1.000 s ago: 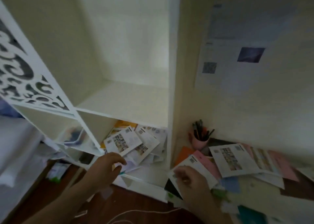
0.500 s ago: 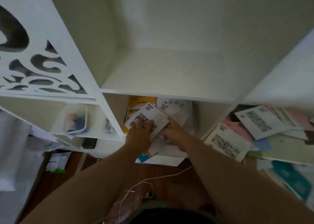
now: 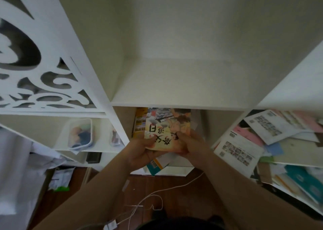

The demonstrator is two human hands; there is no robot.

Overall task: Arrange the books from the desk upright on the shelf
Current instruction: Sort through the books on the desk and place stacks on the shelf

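White board makes up the shelf unit, and its wide upper compartment sits bare just above the book that both hands hold at the mouth of the lower compartment. To the right lies the desk, thick with loose books and papers that overlap one another.

The biggest risk, as I judge it, is the shelf itself: nothing stands in the upper compartment to lean against, so a thin paperback set upright there would likely flop over or slide flat. Next comes the lower compartment, where a yellow book leans behind the held one and other papers lie underneath; lifting the book out could drag those along or tip the yellow one. Smaller still, the cover looks thin and bendy, and since it is held only by its near edge, the far end could sag or catch the board edge above it. A white cable trails on the floor below, where a dropped book could land on it.

Both forearms reach forward and converge. The left hand grips the book's near left corner, thumb on the cover and fingers curled beneath. The right hand pinches the near right edge in the same way, thumb on top. The book tilts up and away, cover facing the camera.
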